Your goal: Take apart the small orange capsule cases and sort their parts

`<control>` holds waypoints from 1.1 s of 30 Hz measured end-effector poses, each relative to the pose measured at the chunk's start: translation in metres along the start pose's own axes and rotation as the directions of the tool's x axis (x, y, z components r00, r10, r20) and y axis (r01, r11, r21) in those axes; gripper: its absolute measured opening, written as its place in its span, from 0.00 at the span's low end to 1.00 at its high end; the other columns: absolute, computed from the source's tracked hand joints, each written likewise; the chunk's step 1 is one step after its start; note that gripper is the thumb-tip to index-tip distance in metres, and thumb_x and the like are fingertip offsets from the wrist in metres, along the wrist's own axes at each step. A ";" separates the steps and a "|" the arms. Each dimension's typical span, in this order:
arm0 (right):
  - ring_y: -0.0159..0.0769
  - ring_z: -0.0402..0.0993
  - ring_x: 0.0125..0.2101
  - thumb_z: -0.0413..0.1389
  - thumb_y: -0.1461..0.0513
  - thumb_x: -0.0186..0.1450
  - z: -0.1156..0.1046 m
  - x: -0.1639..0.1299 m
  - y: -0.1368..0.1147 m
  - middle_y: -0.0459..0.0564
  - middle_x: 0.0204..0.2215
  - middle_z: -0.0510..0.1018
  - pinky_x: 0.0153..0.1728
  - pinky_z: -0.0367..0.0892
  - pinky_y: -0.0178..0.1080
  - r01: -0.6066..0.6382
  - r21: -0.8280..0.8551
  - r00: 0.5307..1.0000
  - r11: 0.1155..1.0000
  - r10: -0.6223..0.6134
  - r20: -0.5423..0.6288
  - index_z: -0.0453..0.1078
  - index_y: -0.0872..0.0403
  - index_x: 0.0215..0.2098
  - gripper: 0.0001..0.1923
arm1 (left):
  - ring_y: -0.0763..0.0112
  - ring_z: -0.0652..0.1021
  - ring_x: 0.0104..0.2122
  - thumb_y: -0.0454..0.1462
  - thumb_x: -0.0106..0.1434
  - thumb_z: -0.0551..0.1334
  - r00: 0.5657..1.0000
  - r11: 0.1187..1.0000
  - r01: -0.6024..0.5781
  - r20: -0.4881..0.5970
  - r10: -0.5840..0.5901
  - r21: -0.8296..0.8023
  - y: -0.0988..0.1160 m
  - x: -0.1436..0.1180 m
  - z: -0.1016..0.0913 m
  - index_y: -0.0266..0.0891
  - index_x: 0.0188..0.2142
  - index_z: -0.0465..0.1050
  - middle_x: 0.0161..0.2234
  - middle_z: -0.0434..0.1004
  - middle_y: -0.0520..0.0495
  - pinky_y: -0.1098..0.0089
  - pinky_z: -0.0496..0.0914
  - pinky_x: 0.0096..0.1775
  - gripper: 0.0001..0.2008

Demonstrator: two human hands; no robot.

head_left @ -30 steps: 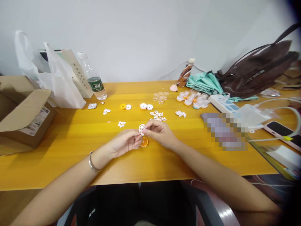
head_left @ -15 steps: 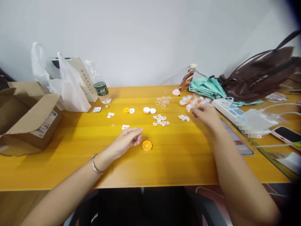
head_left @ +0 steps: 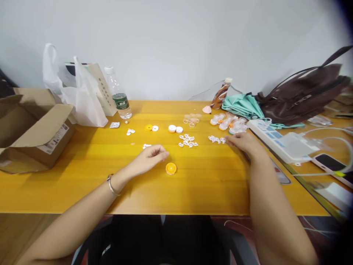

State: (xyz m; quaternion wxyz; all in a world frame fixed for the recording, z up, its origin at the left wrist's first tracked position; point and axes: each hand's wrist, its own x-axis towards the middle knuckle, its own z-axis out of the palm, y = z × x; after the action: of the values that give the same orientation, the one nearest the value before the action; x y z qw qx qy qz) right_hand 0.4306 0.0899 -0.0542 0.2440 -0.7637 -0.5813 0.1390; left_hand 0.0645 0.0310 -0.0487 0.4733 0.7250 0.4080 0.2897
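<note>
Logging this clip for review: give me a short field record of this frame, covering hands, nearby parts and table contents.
left hand: loosely curled, resting on the table beside the orange cap
right hand: fingertips at small white pieces
middle: white pieces pile, white caps
left side: cardboard box, water bottle
right side: power strip, brown bag

left hand (head_left: 149, 159) beside orange cap (head_left: 171, 168), right hand (head_left: 244, 142) at white pieces (head_left: 217, 139)

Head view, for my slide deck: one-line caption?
Left hand rests beside a round orange plastic cap; right hand touches small white plastic pieces.
</note>
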 end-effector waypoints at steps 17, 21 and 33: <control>0.35 0.64 0.34 0.63 0.50 0.49 0.090 -0.111 -0.110 0.47 0.32 0.68 0.37 0.61 0.38 0.656 0.369 0.545 0.659 -0.751 0.373 0.63 0.54 0.34 0.23 | 0.76 0.68 0.29 0.40 0.53 0.64 0.974 0.937 -0.177 0.192 0.122 0.303 -0.009 -0.005 0.010 0.39 0.35 0.67 0.30 0.69 0.52 0.74 0.64 0.31 0.12; 0.33 0.64 0.34 0.62 0.55 0.53 0.089 -0.106 -0.107 0.46 0.32 0.67 0.36 0.60 0.36 0.643 0.411 0.526 0.646 -0.763 0.377 0.63 0.53 0.33 0.17 | 0.76 0.69 0.28 0.39 0.52 0.64 0.978 0.930 -0.177 0.164 0.130 0.320 -0.008 -0.004 0.010 0.38 0.34 0.67 0.29 0.69 0.53 0.74 0.63 0.31 0.11; 0.32 0.64 0.31 0.60 0.60 0.53 0.091 -0.110 -0.108 0.45 0.29 0.67 0.34 0.60 0.36 0.615 0.417 0.576 0.669 -0.742 0.342 0.63 0.54 0.31 0.12 | 0.77 0.69 0.25 0.35 0.48 0.65 0.995 0.969 -0.070 0.086 0.051 0.238 -0.013 -0.003 0.016 0.37 0.32 0.68 0.25 0.70 0.54 0.76 0.64 0.27 0.10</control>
State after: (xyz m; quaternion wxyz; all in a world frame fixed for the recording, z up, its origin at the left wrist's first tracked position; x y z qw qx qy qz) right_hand 0.2654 0.0262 -0.0810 0.2196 -0.3807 -0.8492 0.2929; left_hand 0.0724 0.0243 -0.0668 0.3889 0.7999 0.3988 0.2234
